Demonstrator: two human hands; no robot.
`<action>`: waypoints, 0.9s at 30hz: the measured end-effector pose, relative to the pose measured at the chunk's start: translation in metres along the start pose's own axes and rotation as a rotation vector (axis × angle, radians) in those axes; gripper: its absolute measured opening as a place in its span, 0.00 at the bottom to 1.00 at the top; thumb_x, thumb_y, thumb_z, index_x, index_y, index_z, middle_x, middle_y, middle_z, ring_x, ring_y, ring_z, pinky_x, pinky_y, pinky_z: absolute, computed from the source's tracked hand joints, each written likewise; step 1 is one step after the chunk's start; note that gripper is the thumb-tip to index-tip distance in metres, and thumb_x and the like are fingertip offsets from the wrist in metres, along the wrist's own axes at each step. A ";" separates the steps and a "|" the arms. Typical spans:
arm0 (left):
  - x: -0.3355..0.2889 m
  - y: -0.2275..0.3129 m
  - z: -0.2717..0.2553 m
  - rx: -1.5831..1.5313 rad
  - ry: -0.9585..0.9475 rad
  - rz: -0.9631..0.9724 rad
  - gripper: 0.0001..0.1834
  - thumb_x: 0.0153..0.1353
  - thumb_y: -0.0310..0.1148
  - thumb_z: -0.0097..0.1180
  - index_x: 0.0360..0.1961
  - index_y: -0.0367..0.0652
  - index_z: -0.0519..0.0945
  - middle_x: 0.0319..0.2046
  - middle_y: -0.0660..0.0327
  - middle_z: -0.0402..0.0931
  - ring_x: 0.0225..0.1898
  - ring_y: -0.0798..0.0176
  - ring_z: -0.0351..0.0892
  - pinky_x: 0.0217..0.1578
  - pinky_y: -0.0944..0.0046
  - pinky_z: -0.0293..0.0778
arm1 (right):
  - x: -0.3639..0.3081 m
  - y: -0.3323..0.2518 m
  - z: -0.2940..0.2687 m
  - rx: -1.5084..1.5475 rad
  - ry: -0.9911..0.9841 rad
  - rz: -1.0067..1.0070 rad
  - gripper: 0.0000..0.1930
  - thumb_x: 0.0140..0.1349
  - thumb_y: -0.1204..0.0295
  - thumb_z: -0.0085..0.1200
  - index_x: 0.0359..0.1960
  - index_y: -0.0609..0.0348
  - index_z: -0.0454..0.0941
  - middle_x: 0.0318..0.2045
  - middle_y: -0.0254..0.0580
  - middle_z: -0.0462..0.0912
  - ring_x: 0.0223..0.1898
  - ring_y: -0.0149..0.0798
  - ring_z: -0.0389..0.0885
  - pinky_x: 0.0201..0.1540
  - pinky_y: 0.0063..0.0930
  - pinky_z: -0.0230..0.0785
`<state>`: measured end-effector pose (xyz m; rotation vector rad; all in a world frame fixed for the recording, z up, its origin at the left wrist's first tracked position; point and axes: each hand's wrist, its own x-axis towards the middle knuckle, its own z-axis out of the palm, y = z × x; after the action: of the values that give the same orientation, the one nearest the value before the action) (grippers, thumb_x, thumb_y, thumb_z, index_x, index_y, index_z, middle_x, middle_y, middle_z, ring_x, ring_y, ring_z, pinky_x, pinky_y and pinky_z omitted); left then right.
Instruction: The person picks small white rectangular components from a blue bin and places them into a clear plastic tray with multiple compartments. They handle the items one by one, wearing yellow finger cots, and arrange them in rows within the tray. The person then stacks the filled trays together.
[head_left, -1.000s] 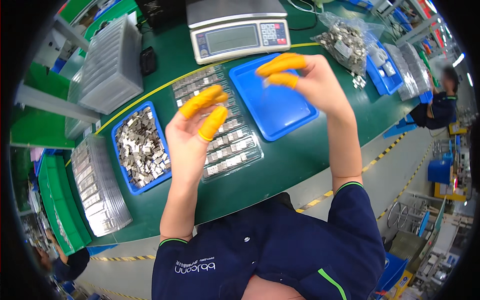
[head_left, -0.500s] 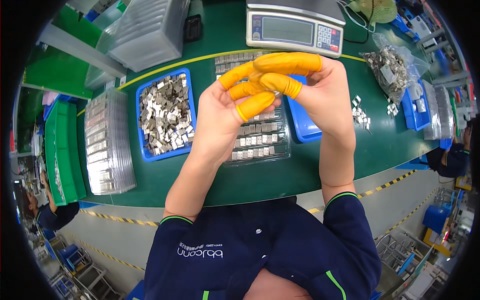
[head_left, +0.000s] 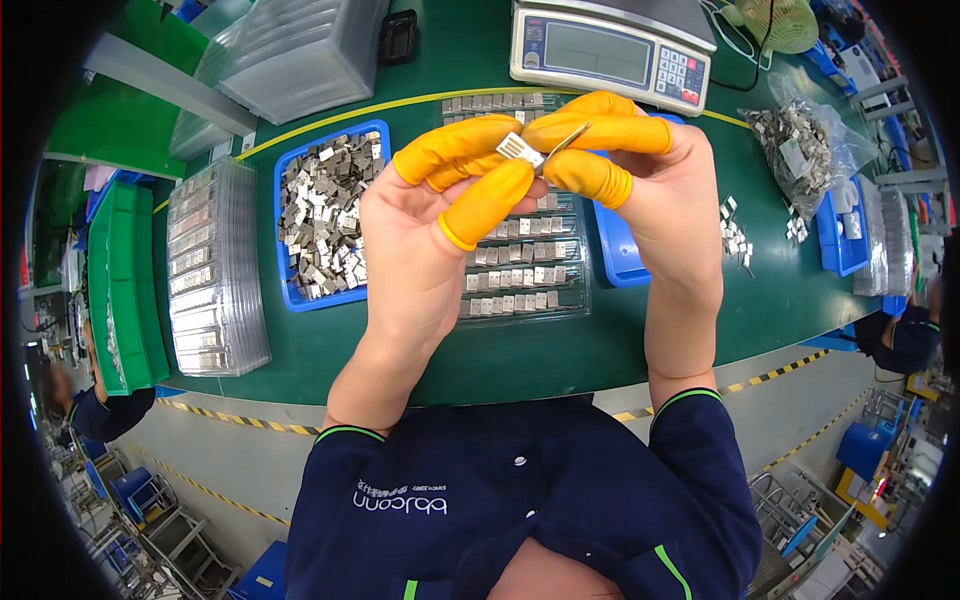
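My left hand point(head_left: 450, 185), in yellow finger cots, pinches a small USB plug point(head_left: 519, 150), pale with gold-coloured contact strips facing up. My right hand point(head_left: 630, 165), also with yellow finger cots, grips a thin, flat metal piece point(head_left: 570, 138) seen nearly edge-on; its kind is unclear. The two pieces meet or overlap between my fingertips, and whether they are joined cannot be made out. Below both hands lies a clear blister tray point(head_left: 530, 310) with rows of small metal plugs, partly hidden by my fingers and left hand.
A blue bin of loose metal parts point(head_left: 325, 215) sits left, beside stacked clear trays point(head_left: 212, 270). Another blue tray point(head_left: 622, 260) is partly behind my right hand. Farther off are a scale point(head_left: 610, 55) and a bag of parts point(head_left: 795, 145). Loose pieces point(head_left: 735, 240) lie right.
My hands have drawn slightly apart and turned, and the plug with its contacts now shows between the fingertips. The thin metal piece has come into sight at my right fingers.
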<state>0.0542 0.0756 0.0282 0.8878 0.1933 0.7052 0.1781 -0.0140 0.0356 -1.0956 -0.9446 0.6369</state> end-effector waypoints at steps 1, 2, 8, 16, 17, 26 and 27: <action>0.000 0.000 -0.001 0.007 -0.002 0.010 0.16 0.47 0.22 0.56 0.40 0.30 0.71 0.31 0.53 0.75 0.30 0.63 0.77 0.34 0.69 0.74 | 0.000 0.001 0.001 0.039 -0.004 -0.013 0.10 0.44 0.79 0.58 0.31 0.66 0.77 0.30 0.39 0.77 0.34 0.29 0.75 0.37 0.18 0.67; 0.001 -0.001 -0.002 0.000 -0.001 0.009 0.16 0.47 0.22 0.56 0.40 0.30 0.71 0.31 0.53 0.75 0.29 0.63 0.77 0.33 0.69 0.74 | 0.000 0.001 0.002 0.048 0.003 -0.003 0.09 0.44 0.80 0.57 0.30 0.67 0.77 0.30 0.41 0.77 0.34 0.31 0.74 0.38 0.21 0.67; -0.003 0.002 -0.001 -0.045 -0.027 0.006 0.17 0.47 0.23 0.57 0.39 0.30 0.71 0.30 0.54 0.75 0.28 0.64 0.77 0.32 0.70 0.74 | -0.006 -0.003 0.007 0.171 0.049 0.100 0.06 0.47 0.81 0.54 0.28 0.67 0.76 0.30 0.45 0.76 0.34 0.35 0.74 0.40 0.24 0.65; -0.009 0.003 0.002 -0.048 -0.040 -0.020 0.17 0.47 0.22 0.56 0.41 0.31 0.70 0.31 0.53 0.75 0.30 0.63 0.77 0.33 0.69 0.74 | -0.009 -0.008 0.008 0.250 0.065 0.112 0.08 0.46 0.80 0.56 0.30 0.67 0.76 0.29 0.38 0.77 0.32 0.27 0.74 0.36 0.18 0.68; -0.008 0.003 0.002 -0.050 -0.043 -0.024 0.17 0.47 0.22 0.56 0.41 0.31 0.70 0.31 0.53 0.75 0.30 0.63 0.77 0.33 0.69 0.74 | -0.009 -0.008 0.007 0.217 0.059 0.093 0.08 0.46 0.79 0.56 0.30 0.67 0.76 0.29 0.38 0.77 0.32 0.28 0.75 0.36 0.18 0.68; -0.008 0.000 0.003 -0.097 -0.038 0.008 0.17 0.48 0.23 0.56 0.41 0.31 0.70 0.32 0.53 0.75 0.31 0.63 0.77 0.34 0.69 0.73 | -0.009 -0.009 0.010 0.212 0.094 0.106 0.09 0.48 0.78 0.56 0.31 0.69 0.76 0.30 0.40 0.77 0.33 0.29 0.75 0.38 0.20 0.68; -0.009 0.000 0.003 -0.095 -0.033 0.009 0.17 0.48 0.23 0.56 0.41 0.31 0.70 0.32 0.53 0.75 0.31 0.63 0.77 0.34 0.69 0.73 | -0.009 -0.008 0.010 0.213 0.090 0.094 0.09 0.48 0.78 0.56 0.31 0.69 0.76 0.30 0.40 0.77 0.33 0.29 0.75 0.38 0.20 0.68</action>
<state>0.0490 0.0678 0.0291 0.8095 0.1261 0.7020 0.1654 -0.0197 0.0421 -0.9741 -0.7333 0.7412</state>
